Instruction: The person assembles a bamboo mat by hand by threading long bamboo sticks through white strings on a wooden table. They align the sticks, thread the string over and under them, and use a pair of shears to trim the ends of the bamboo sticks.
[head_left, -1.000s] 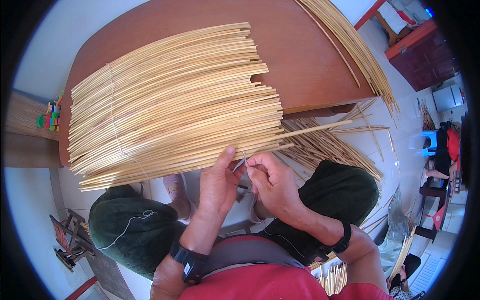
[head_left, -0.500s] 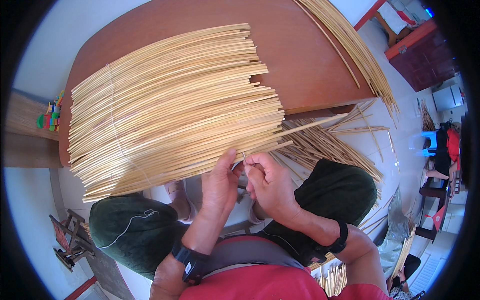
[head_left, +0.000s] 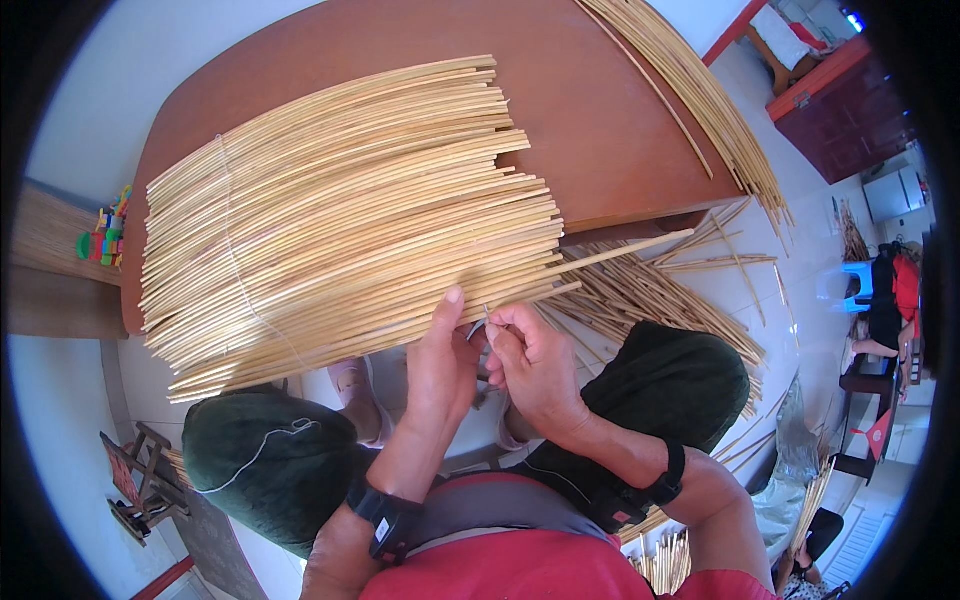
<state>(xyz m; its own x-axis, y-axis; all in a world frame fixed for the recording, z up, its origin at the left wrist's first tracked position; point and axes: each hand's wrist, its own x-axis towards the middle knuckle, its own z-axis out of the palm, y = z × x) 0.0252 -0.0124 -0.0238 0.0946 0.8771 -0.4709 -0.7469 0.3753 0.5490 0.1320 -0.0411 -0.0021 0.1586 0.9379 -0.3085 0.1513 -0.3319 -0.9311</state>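
1. Head view, the main thing: a broad sheet of pale sticks [head_left: 350, 200] lies on the brown desk [head_left: 590, 130], its near side reaching past the desk's edge toward the person's knees.
2. Head view, hands: the left hand [head_left: 440, 350] grips the sheet's near edge, thumb on top and fingers mostly out of sight. The right hand [head_left: 535, 355], just beside it, pinches a thin grey strip [head_left: 477, 328] between thumb and forefinger.
3. Head view, what is done: many sticks lie close side by side, and a white cord [head_left: 230, 250] crosses them near their left ends, running to the near side. That end looks joined.
4. Head view, what is left: the near edge, where the hands are, seems unfinished. One long stick [head_left: 640, 245] juts well past the others on the right, and the right ends are uneven. Loose sticks [head_left: 715, 105] lie over the desk's far right corner, and a pile of sticks [head_left: 635, 290] rests on the floor, so plenty remain outside the sheet.
5. Head view, hard to make out: whether the strip is cord or wire, and how it passes round the sticks, is hidden by the fingers. The sheet's underside does not show. A bundle of sticks [head_left: 668, 562] at the lower edge is partly covered by the person's clothing.
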